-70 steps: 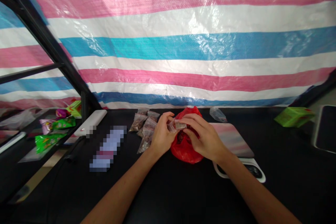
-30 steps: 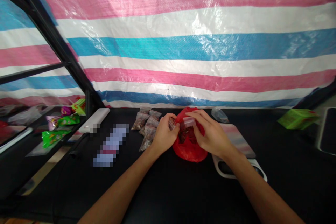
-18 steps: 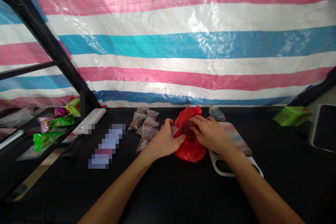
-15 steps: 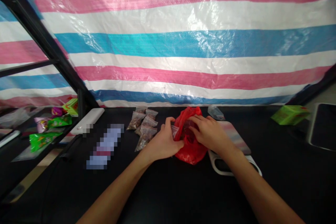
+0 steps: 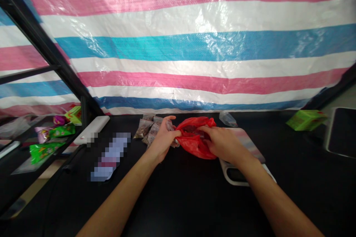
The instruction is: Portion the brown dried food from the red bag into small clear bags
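A thin red plastic bag [image 5: 197, 149] lies between my hands above the black table, its mouth spread wide with something dark inside that I cannot make out. My left hand [image 5: 164, 139] grips the bag's left rim at the thumb, its index finger stretched out. My right hand [image 5: 226, 141] closes on the right rim, fingertips reaching into the mouth. Just behind and beside my left hand sit several small clear zip bags [image 5: 144, 127] of brownish bits; it partly hides them. Under my right forearm is a flat white-framed device [image 5: 249, 144] with a shiny top plate.
A crumpled clear bag [image 5: 228, 119] lies at the back. On the right are a green box [image 5: 306, 120] and a dark-screened device [image 5: 342, 131]. A blurred-out strip [image 5: 112, 155], a white bar [image 5: 93, 129] and green snack packets [image 5: 44, 151] are on the left, near a black frame post.
My left hand has moved left and slightly up, drawing the red bag's rim with it. The bag's mouth is wider, and its lower part has lifted. My right hand stays near its place.
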A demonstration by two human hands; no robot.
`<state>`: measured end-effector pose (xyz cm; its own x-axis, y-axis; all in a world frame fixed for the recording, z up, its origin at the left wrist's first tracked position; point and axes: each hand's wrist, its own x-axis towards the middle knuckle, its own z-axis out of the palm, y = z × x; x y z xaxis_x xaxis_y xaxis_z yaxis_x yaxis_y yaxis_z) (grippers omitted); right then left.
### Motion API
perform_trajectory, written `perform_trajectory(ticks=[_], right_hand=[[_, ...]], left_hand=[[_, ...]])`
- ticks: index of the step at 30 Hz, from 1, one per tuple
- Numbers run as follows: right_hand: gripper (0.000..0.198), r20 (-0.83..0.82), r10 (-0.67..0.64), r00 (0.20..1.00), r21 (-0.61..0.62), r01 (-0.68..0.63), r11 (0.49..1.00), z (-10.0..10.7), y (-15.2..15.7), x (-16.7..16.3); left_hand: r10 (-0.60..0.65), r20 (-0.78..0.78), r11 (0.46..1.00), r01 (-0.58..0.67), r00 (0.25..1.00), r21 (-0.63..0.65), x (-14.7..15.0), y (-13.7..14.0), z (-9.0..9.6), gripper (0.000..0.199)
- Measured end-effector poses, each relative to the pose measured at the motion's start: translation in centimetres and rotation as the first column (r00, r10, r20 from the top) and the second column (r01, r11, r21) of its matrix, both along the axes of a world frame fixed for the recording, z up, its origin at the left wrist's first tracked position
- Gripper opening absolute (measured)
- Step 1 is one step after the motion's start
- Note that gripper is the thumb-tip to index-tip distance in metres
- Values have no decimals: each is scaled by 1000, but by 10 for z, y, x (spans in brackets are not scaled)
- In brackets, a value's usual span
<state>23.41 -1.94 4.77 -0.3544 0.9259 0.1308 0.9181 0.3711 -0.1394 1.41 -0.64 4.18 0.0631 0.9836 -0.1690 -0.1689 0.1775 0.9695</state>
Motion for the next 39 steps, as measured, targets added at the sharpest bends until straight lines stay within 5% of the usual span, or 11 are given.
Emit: perform_trajectory(ticks=[6,21,29,34,39], right_hand=[[42,33,-25,999,-49,27,998,-1,-1,-7],[44,16,-44,999,-19,44,999,-11,-4,-20],[42,-170,7,985,0,-7,1000,-15,-2,-20],[40,-243,-78,967,-26,74,997,-10,-2,-20],[33,-415,-65,907,19,80,997,-9,4,-18]], left_hand=[[-126,-16,987,123,992,-103,4,-5,-1,61],[-82,-38,996,84,996,43,4,4,-23,36],[-161,-77,982,167,984,86,3,6,-29,35],[12,-192,980,27,981,200,2,11,-30,35],[201,-417,883,20,887,468,-1,12,-33,39]])
